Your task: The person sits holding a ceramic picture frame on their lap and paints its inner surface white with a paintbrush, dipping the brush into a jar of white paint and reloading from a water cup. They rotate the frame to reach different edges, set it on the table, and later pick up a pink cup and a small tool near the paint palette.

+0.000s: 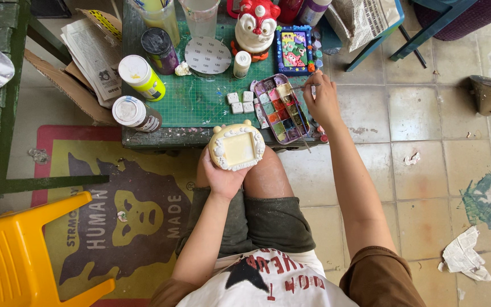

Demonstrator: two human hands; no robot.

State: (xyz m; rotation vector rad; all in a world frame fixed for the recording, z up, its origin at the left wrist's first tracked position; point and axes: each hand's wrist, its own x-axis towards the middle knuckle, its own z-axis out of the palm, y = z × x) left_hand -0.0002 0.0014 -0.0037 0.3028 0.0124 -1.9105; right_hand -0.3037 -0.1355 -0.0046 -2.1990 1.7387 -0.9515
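Note:
My left hand holds a cream plaster frame with a square middle and small white bumps round its rim, above my knees at the table's front edge. My right hand grips a thin paintbrush whose tip reaches left over a rectangular paint palette with several coloured wells. The palette lies on the right side of a green cutting mat. Small white square pieces sit just left of the palette.
On the mat stand paint bottles, a dark jar, a round sanding disc, a red-and-white figurine and a painted blue frame. A yellow plastic chair is at lower left, crumpled paper on the tiled floor at right.

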